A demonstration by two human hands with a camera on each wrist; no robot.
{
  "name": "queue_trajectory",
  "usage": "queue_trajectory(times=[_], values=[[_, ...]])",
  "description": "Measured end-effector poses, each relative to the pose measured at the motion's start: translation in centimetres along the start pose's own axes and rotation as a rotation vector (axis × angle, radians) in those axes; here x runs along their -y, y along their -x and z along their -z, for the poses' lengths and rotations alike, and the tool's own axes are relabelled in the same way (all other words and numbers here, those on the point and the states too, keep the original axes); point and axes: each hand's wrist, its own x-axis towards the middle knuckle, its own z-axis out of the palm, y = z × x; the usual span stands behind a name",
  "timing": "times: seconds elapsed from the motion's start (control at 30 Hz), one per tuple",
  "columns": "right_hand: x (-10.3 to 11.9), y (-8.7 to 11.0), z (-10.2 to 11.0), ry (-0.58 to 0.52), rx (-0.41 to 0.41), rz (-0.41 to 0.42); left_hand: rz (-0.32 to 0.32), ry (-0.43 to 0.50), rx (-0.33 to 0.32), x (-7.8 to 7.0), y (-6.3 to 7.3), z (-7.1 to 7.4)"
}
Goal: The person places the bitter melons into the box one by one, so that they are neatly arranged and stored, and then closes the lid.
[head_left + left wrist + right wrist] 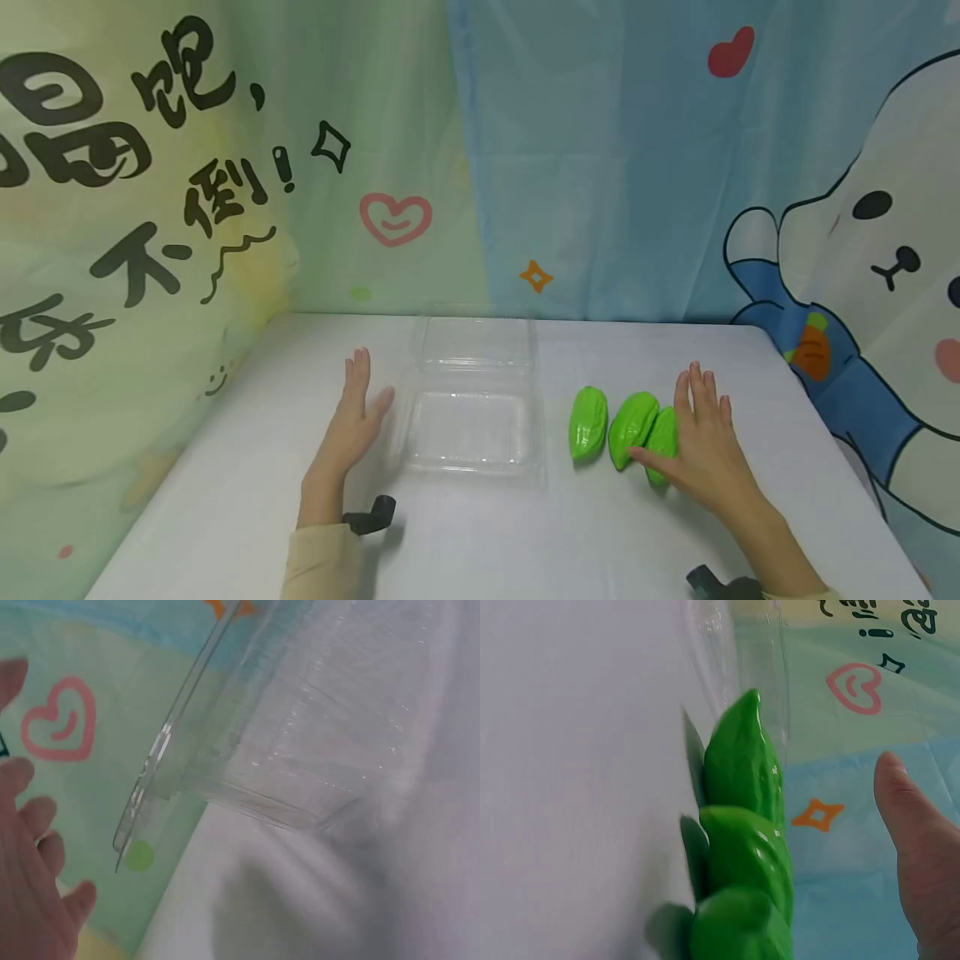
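An open clear plastic clamshell box (471, 417) lies in the middle of the white table (225, 500). My left hand (357, 410) rests flat on the table just left of the box, fingers straight, holding nothing. Three green ridged toy fruits lie in a row right of the box: left one (587, 422), middle one (632, 427), right one (662, 440). My right hand (702, 427) lies flat against the right fruit, its thumb reaching toward the middle one. The left wrist view shows the box wall (300, 757) and my fingers (34, 892). The right wrist view shows the fruits (744, 847) end to end.
A cartoon-printed cloth backdrop (600, 167) hangs behind and along both sides of the table. Black wrist-camera mounts (371, 513) sit at my forearms. Bare tabletop shows in front of the box and the fruits.
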Motion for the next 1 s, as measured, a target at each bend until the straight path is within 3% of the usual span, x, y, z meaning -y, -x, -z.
queue_trajectory(times=[0.1, 0.23, 0.47, 0.83, 1.0], values=[[0.5, -0.2, -0.4, 0.000, 0.003, 0.030, 0.032, 0.119, 0.036, 0.4, 0.0, -0.3], [1.2, -0.6, -0.8, -0.011, 0.025, 0.059, 0.046, 0.212, 0.065, 0.8, 0.0, -0.9], [2.3, -1.7, -1.6, -0.013, 0.121, 0.041, -0.006, 0.334, 0.105, 0.9, 0.4, -1.1], [3.6, -2.9, -2.2, -0.044, 0.190, 0.054, -0.116, 0.416, 0.185, 1.8, 0.4, -1.6], [4.2, -3.3, -2.4, -0.048, 0.244, 0.062, -0.092, 0.395, 0.192, 1.8, 0.5, -1.9]])
